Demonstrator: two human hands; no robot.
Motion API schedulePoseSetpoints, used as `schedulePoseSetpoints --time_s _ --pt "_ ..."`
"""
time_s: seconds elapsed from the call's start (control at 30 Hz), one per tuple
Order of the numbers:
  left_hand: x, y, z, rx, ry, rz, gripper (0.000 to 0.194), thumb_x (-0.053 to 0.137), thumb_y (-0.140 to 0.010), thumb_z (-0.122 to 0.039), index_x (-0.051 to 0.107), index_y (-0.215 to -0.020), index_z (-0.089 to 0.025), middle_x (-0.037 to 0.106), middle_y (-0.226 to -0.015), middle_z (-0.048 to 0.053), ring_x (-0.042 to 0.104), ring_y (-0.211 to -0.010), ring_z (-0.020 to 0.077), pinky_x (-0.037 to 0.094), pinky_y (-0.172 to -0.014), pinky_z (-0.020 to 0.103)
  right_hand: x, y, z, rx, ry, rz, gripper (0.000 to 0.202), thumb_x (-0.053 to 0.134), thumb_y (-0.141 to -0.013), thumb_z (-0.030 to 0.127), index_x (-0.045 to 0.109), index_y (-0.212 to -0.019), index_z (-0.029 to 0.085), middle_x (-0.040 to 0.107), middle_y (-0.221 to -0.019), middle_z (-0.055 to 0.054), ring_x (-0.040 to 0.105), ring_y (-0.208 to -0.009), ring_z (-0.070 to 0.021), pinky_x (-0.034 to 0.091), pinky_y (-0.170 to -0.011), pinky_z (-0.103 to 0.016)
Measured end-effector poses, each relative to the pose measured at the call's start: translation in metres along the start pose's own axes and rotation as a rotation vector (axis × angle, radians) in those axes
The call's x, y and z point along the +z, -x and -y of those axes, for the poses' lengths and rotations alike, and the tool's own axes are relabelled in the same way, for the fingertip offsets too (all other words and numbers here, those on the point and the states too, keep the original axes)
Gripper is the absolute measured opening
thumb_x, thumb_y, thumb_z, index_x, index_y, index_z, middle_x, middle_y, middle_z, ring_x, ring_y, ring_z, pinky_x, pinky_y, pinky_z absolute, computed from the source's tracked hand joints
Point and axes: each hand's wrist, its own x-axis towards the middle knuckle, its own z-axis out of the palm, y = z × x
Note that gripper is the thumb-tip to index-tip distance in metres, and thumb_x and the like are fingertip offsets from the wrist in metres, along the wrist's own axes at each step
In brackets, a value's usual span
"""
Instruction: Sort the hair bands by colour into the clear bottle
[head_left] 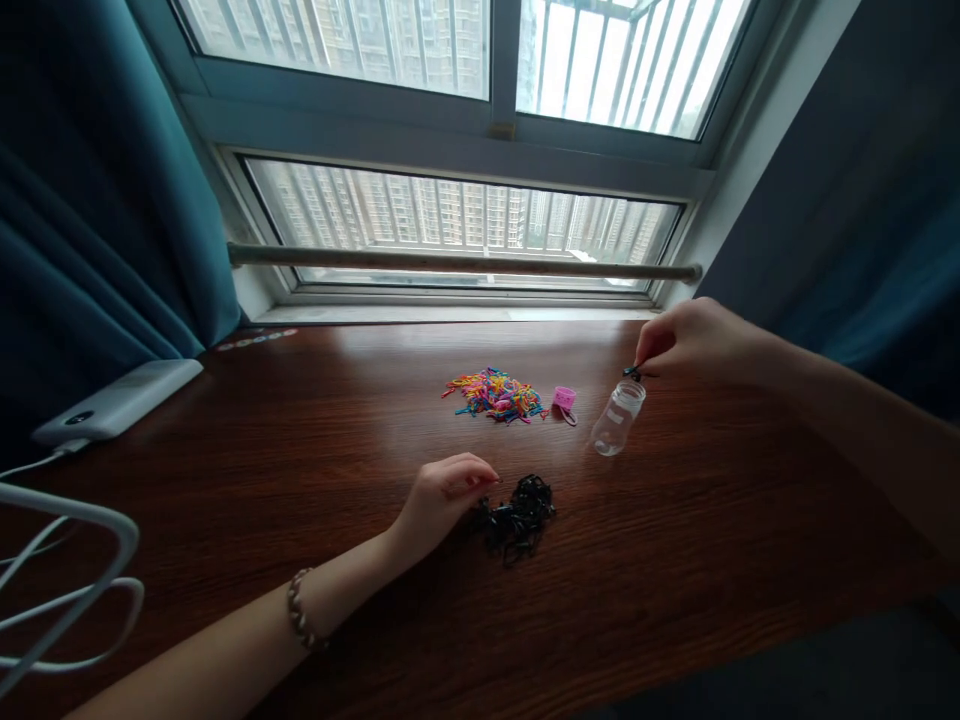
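Note:
My right hand (675, 338) is closed in a pinch on a few small black rubber bands (634, 373), held right at the mouth of a small clear bottle (616, 425). The bottle stands on the wooden table and looks see-through, with a pale patch on its side. At the upper left edge of a loose heap of black rubber bands (529, 510) is my left hand (442, 495), its thumb and fingers pressed together. Whatever is between those fingertips is too small to make out. A pink cap with a loop (564, 398) lies left of the bottle.
A pile of small multicoloured rubber bands (496, 395) lies beyond the black heap. At the left sit a white power bank (120, 400) and looping white cable (112, 535). A window with a rail (465, 262) borders the table's far edge; curtains (112, 200) hang beside it.

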Motion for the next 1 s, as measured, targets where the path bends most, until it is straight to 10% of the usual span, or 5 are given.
schedulePoseSetpoints --time_s 0.3,1.0 --pt "-0.001 0.001 0.000 0.038 -0.026 0.025 0.008 0.055 -0.079 -0.017 0.063 -0.079 -0.014 0.062 -0.080 0.006 0.057 -0.072 0.0124 0.045 -0.065 0.021 0.022 -0.017 0.000 -0.020 0.207 0.151 0.009 0.061 -0.060 0.017 0.069 -0.065 0.015 0.064 -0.059 -0.002 0.057 -0.057 -0.0123 0.039 -0.050 -0.020" --pt "0.000 0.000 0.000 0.058 -0.034 0.047 0.009 0.054 -0.079 -0.019 0.062 -0.080 -0.015 0.062 -0.079 0.006 0.057 -0.071 0.0122 0.045 -0.064 0.021 0.045 -0.005 -0.009 -0.135 0.165 -0.035 0.009 0.057 -0.065 0.009 0.063 -0.061 0.015 0.059 -0.056 0.000 0.052 -0.054 -0.0101 0.035 -0.052 -0.020"
